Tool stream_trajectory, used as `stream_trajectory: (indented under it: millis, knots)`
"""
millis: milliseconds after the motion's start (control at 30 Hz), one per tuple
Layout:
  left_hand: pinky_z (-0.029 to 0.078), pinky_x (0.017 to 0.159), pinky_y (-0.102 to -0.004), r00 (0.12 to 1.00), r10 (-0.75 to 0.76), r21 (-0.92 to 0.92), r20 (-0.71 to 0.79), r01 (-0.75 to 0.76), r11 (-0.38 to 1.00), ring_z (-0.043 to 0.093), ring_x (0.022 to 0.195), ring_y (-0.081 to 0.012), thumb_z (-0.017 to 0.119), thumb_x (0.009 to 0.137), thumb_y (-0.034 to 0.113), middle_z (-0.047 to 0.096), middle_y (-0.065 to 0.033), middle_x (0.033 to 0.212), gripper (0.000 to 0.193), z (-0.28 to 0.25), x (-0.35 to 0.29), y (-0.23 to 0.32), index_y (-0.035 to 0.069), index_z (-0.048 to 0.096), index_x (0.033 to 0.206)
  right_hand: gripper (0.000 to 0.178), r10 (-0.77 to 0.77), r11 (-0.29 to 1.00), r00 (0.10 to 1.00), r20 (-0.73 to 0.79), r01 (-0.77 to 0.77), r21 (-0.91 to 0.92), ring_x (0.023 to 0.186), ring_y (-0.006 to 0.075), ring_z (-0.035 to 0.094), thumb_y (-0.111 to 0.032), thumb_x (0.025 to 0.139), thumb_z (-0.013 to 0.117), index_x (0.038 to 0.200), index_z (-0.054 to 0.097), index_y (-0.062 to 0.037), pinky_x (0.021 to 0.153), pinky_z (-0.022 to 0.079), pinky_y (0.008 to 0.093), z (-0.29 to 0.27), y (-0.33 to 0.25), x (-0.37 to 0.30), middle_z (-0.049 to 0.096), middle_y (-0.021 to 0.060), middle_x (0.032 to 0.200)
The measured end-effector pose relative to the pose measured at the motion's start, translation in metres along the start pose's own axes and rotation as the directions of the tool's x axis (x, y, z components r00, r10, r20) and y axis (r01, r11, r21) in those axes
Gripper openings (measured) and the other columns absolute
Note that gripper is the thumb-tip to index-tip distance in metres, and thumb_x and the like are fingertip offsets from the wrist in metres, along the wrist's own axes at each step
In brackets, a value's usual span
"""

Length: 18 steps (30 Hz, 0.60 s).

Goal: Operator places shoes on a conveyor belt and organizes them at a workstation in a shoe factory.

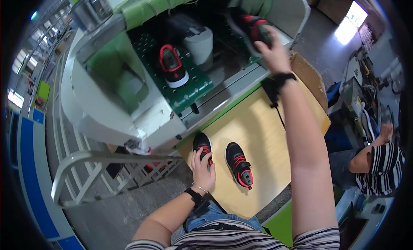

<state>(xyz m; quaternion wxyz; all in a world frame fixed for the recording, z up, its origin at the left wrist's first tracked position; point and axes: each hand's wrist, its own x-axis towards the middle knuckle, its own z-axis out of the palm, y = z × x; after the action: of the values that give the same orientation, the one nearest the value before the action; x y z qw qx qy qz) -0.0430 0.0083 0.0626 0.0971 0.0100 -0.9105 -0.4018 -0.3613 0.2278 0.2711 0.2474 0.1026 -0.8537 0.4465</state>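
My right hand (274,51) reaches into the right side of a machine and is closed around the heel end of a black and red sneaker (246,23), which is blurred. Another black and red sneaker (175,73) with a white sole rests on the machine's green perforated plate (195,84). Down on the wooden board, my left hand (203,169) has its fingers curled over a black sneaker with red laces (201,140), covering its rear part. To the right of that hand lies a matching sneaker (238,164), with a dark green insert in its opening.
The pale machine housing (99,103) encloses the plates, with a green padded cover (150,9) above. A white rail (112,157) stands at left. Cardboard (307,73) borders the board at right. Another person in a striped shirt (380,170) is at the far right.
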Motion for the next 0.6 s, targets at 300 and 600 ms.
stream_trajectory:
  millis: [300,600]
  knots:
    - [0.026,0.113,-0.0506,0.999,0.038,0.008,-0.013,-0.038,0.999,0.03,0.136,-0.0446,0.063,0.08,0.003,0.036,-0.0168,0.146,0.047,0.003,0.003,-0.003,0.012,0.054,0.125,0.053,-0.021,1.0,0.923,0.385,0.011,0.029,0.115,0.0415,0.054,-0.018,0.091,0.06,0.141,0.045,-0.008,0.096,0.044,0.0434,0.039,-0.006,-0.11,0.06,0.0249,0.122]
    - [0.027,0.113,-0.0493,0.988,0.138,-0.059,-0.075,-0.143,0.988,0.034,0.133,-0.0432,0.062,0.073,0.001,0.038,-0.0227,0.142,0.067,0.008,0.013,-0.011,0.004,0.041,0.137,0.087,0.449,0.832,0.768,0.458,-0.545,0.099,0.134,0.0373,0.041,-0.015,0.081,0.074,0.149,0.023,0.0043,0.111,0.034,0.0395,-0.015,0.0,-0.405,0.041,0.0264,0.142]
